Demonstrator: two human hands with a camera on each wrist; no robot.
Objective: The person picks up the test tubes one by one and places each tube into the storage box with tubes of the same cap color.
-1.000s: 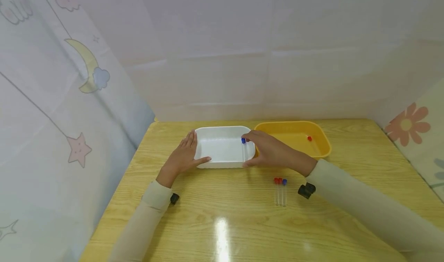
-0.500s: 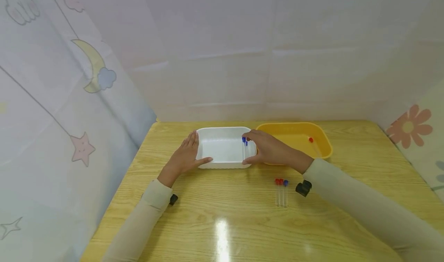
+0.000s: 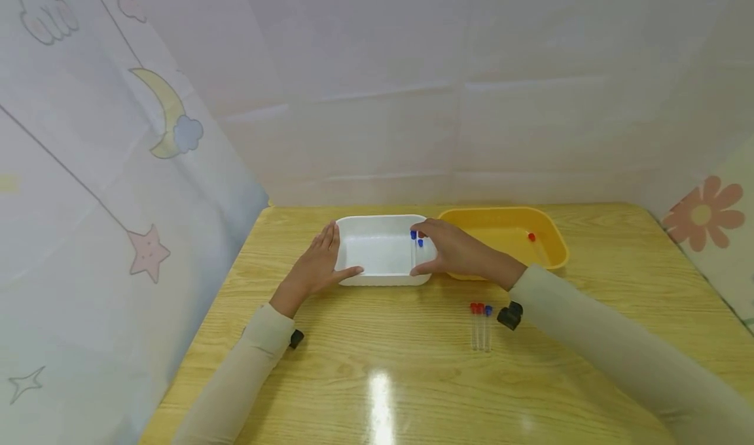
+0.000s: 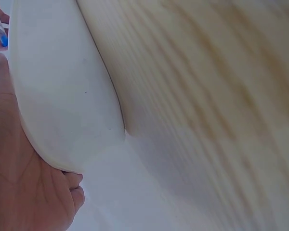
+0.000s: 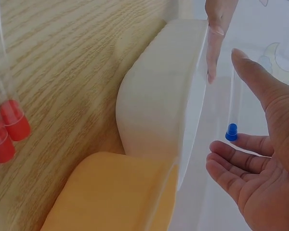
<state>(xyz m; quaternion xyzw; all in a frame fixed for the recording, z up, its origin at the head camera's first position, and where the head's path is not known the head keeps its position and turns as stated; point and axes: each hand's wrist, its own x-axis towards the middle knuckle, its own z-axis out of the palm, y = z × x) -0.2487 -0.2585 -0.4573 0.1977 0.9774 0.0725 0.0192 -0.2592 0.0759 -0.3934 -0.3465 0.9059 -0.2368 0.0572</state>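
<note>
My left hand (image 3: 315, 262) rests on the left end of a white tray (image 3: 383, 279), fingers straight along its side and thumb on the front rim. At the tray's right end, my right hand (image 3: 450, 249) pinches a clear test tube (image 5: 236, 98) lengthwise between thumb and index finger. Its blue cap (image 5: 231, 132) is at the index fingertip; the other fingers are off the tube. In the head view, a second blue cap (image 3: 421, 243) shows below the held one, inside the tray area. Its tube is hard to make out.
A yellow tray (image 3: 559, 262) stands against the white tray's right side, with a red-capped tube (image 3: 531, 237) in it. In front lie two red-capped tubes (image 3: 476, 327) and a blue-capped tube (image 3: 488, 330), side by side on the wooden table (image 3: 330, 366). Printed cloth hangs behind and beside.
The second blue cap has come into sight under my right hand. That hand has shifted slightly; my left hand stays on the tray. The head view has drifted a little.
</note>
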